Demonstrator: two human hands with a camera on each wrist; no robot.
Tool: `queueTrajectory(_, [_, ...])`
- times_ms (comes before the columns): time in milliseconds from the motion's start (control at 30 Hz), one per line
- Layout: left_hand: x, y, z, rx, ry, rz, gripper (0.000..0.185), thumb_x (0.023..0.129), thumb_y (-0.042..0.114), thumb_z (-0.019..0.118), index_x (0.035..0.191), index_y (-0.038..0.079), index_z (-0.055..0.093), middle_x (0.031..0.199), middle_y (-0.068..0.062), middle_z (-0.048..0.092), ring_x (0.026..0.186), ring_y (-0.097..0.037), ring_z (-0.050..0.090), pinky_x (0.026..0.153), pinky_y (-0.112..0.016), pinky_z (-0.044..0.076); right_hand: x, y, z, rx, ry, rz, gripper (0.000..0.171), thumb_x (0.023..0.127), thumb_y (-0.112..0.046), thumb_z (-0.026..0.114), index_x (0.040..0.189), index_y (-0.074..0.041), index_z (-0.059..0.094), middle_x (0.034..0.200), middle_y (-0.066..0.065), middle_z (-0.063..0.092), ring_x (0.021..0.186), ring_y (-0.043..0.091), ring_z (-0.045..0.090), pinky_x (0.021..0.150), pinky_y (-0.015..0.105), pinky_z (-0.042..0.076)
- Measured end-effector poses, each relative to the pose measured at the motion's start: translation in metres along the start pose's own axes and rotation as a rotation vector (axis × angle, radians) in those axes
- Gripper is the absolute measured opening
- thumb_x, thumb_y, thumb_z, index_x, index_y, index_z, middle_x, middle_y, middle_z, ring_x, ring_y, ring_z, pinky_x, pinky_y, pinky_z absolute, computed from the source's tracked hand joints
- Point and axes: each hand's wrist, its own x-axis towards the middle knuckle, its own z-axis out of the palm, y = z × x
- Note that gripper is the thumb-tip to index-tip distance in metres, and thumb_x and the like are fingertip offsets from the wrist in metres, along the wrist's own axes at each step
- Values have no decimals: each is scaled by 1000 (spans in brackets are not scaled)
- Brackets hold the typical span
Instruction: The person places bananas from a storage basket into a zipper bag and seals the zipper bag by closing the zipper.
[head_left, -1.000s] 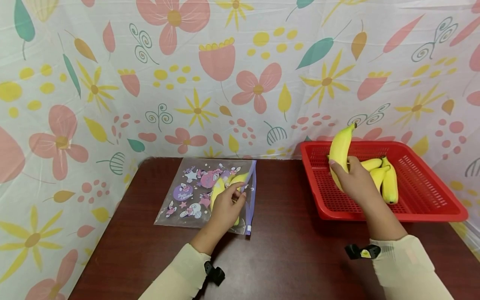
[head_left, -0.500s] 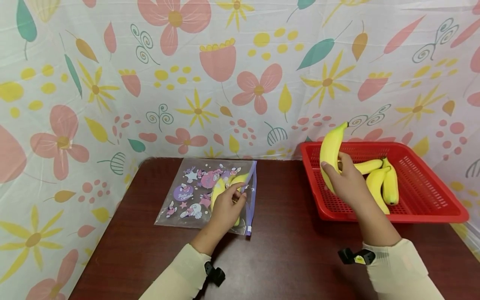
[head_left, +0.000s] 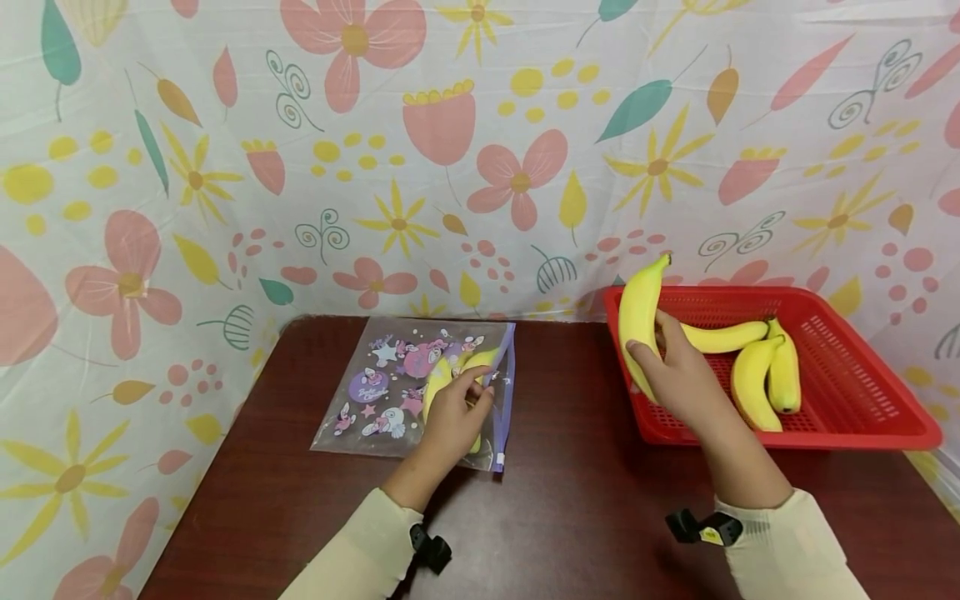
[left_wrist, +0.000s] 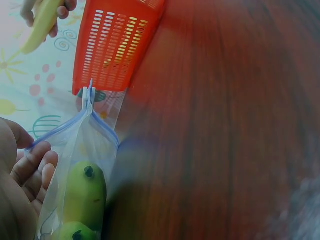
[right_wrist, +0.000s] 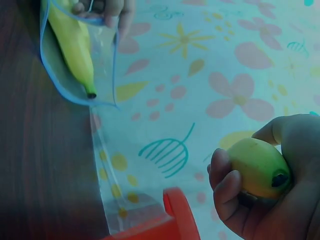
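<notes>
My right hand (head_left: 675, 371) grips a yellow banana (head_left: 639, 312) by its middle, stem end up, above the left side of the red basket (head_left: 862, 438). The right wrist view shows the dark lower tip of this banana (right_wrist: 257, 167), with fingers curled round it. At the clear, cartoon-printed zip bag (head_left: 390, 392), my left hand (head_left: 452, 417) pinches the purple-edged opening between thumb and finger. In the left wrist view the mouth of the bag is spread, and banana ends (left_wrist: 86, 195) show inside. The left hand partly covers those bananas in the head view.
Three more bananas (head_left: 756, 379) lie in the basket, towards its left and middle. Dark reddish wooden table (head_left: 558, 500) stretches between bag and basket. A floral cloth (head_left: 517, 92) hangs behind the table. Black wrist cameras (head_left: 430, 550) are strapped at both sleeves.
My right hand has moved left with the banana, from over the basket's middle-left towards its left rim, uncovering more of the bananas there. The left hand has kept its hold on the bag.
</notes>
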Motion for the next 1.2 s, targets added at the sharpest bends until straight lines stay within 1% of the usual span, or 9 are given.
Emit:
queueTrajectory(100, [0, 1, 0, -1, -1, -1, 33, 96, 16, 65, 128, 14, 67, 79, 3, 68, 68, -4, 60, 67, -21, 53, -2, -2, 5, 21, -6, -9, 80, 104, -48, 47, 163, -12, 7, 141, 22, 50, 71, 25, 69, 64, 31, 56])
queueTrajectory(300, [0, 2, 0, -8, -1, 3, 32, 96, 16, 65, 128, 13, 68, 80, 3, 68, 68, -5, 60, 67, -21, 53, -3, -4, 15, 8, -11, -21, 80, 103, -50, 49, 163, -15, 10, 121, 20, 59, 69, 21, 68, 59, 34, 56])
queueTrajectory(367, [0, 1, 0, -5, 1, 4, 32, 95, 15, 66, 128, 13, 68, 79, 3, 68, 68, -5, 59, 67, -21, 52, -4, -4, 19, 4, -22, -22, 80, 103, -50, 49, 163, -15, 10, 123, 21, 59, 69, 21, 68, 58, 34, 56])
queueTrajectory(533, [1, 0, 1, -4, 3, 4, 33, 95, 14, 66, 128, 13, 67, 78, 3, 68, 67, -5, 59, 66, -21, 51, -4, -6, 28, 18, -55, -10, 82, 102, -51, 50, 163, -14, 9, 135, 21, 54, 72, 23, 69, 57, 35, 55])
queueTrajectory(600, [1, 0, 1, -6, 3, 4, 33, 95, 14, 66, 128, 13, 67, 78, 3, 67, 68, -5, 59, 66, -21, 52, -4, -7, 32, 27, -63, -9, 82, 102, -51, 51, 163, -14, 10, 134, 21, 54, 71, 24, 69, 56, 36, 56])
queueTrajectory(733, [1, 0, 1, -8, 3, 5, 33, 95, 14, 66, 128, 13, 67, 79, 3, 67, 68, -5, 60, 67, -21, 52, -3, -7, 40, 50, -74, -21, 80, 102, -48, 52, 162, -14, 11, 122, 21, 58, 69, 24, 68, 56, 38, 56])
queueTrajectory(833, [1, 0, 0, -8, 2, 6, 33, 95, 15, 66, 128, 13, 67, 79, 3, 68, 68, -5, 59, 67, -21, 52, -3, -7, 47, 69, -87, -28, 79, 102, -47, 53, 162, -15, 13, 115, 21, 59, 70, 27, 68, 57, 40, 57])
queueTrajectory(967, [1, 1, 0, -10, 1, 7, 33, 95, 15, 66, 128, 13, 67, 79, 3, 68, 68, -5, 59, 67, -21, 52, -3, -6, 54, 84, -115, -19, 80, 102, -47, 54, 162, -14, 12, 116, 20, 59, 72, 29, 69, 58, 41, 57])
queueTrajectory(1200, [0, 2, 0, -7, 0, 7, 33, 96, 16, 65, 128, 12, 67, 80, 1, 68, 69, -5, 60, 68, -21, 53, -1, -3, 66, 89, -147, -11, 79, 102, -46, 55, 162, -14, 14, 119, 21, 61, 71, 26, 69, 56, 38, 57])
